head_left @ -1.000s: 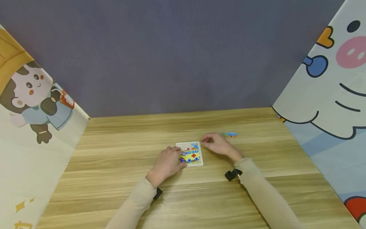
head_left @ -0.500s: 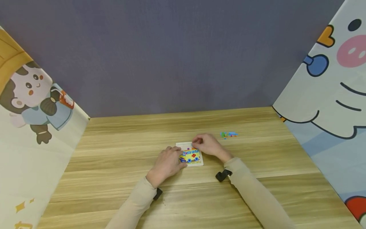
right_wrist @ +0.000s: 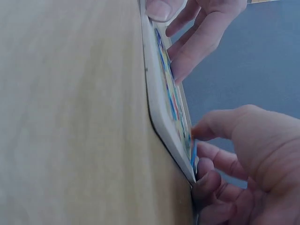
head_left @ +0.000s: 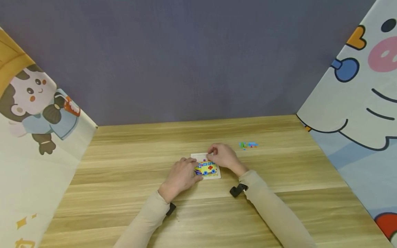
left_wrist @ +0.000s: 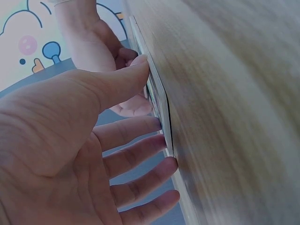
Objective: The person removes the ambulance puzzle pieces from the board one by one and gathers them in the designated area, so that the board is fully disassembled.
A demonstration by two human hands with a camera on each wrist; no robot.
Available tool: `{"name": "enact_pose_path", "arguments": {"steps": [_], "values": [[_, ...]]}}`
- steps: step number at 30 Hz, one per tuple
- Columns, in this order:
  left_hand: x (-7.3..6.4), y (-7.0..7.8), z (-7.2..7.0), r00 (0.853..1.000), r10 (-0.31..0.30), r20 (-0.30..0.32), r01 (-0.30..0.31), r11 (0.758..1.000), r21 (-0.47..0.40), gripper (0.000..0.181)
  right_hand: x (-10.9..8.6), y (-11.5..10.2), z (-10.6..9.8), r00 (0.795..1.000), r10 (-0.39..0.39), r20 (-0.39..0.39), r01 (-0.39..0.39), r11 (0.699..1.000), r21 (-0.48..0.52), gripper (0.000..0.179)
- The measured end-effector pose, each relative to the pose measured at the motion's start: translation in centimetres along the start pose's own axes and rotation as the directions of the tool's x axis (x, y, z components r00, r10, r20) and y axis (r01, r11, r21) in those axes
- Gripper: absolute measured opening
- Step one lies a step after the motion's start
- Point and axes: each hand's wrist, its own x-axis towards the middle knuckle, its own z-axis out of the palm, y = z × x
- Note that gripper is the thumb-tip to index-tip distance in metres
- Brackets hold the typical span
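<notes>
A small white-rimmed jigsaw board (head_left: 214, 177) with a yellow ambulance picture (head_left: 205, 168) lies on the table. My left hand (head_left: 180, 176) steadies its left side, thumb (left_wrist: 136, 70) at the near edge and straight, spread fingers reaching to its rim and surface. At the board's far right corner, my right hand (head_left: 225, 156) pinches a small blue puzzle piece (right_wrist: 193, 152) between thumb and fingers, low against the board. Most of this piece is hidden by the fingers. A pale bare strip shows along the board's far side.
Several loose puzzle pieces (head_left: 248, 145), blue and green, lie beyond and right of the board. The wood-grain table (head_left: 124, 206) meets a dark grey back panel (head_left: 192, 69). Cartoon-printed panels stand at left (head_left: 18, 172) and right (head_left: 347, 103).
My right hand has moved left from beside the board to over its far right corner, uncovering more of the loose pieces. My left hand has stayed in place.
</notes>
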Motion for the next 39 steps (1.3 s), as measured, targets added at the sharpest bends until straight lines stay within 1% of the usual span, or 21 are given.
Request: {"name": "enact_pose_path", "arguments": {"steps": [4, 7, 12, 15, 17, 22, 31, 39], "values": [[0.0, 0.0, 0.1, 1.0, 0.0, 0.001, 0.0, 1.0, 0.003, 0.056, -0.1, 0.3, -0.3, 0.999, -0.026, 0.025, 0.024, 0.998, 0.062, 0.017], [0.0, 0.0, 0.1, 1.0, 0.003, -0.001, -0.003, 1.0, 0.003, 0.055, -0.2, 0.9, -0.8, 0.994, -0.069, 0.084, 0.059, 0.991, 0.117, 0.022], [0.1, -0.1, 0.2, 1.0, 0.001, 0.004, -0.001, 1.0, 0.007, 0.056, -0.3, 1.5, -2.1, 0.966, -0.14, 0.219, 0.106, 0.981, 0.16, 0.04], [0.2, -0.1, 0.2, 1.0, 0.0, 0.004, 0.0, 1.0, 0.008, 0.056, -0.4, 1.7, -2.5, 0.952, -0.167, 0.255, 0.13, 0.979, 0.158, 0.045], [0.3, -0.1, 0.2, 1.0, -0.002, 0.009, 0.002, 1.0, 0.005, 0.056, -0.4, 1.7, -2.6, 0.949, -0.176, 0.26, 0.139, 0.978, 0.153, 0.045], [0.3, -0.1, 0.3, 1.0, 0.002, 0.01, -0.002, 1.0, 0.001, 0.056, -0.5, 1.9, -2.6, 0.952, -0.176, 0.252, 0.139, 0.978, 0.157, 0.044], [0.3, -0.1, 0.3, 1.0, 0.006, 0.006, -0.006, 1.0, 0.006, 0.055, -0.5, 2.4, -2.5, 0.958, -0.204, 0.202, 0.178, 0.974, 0.139, 0.046], [0.1, 0.0, 0.1, 1.0, -0.001, 0.011, 0.001, 1.0, -0.001, 0.057, -0.8, 2.7, -2.7, 0.966, -0.205, 0.158, 0.183, 0.973, 0.139, 0.048]]}}
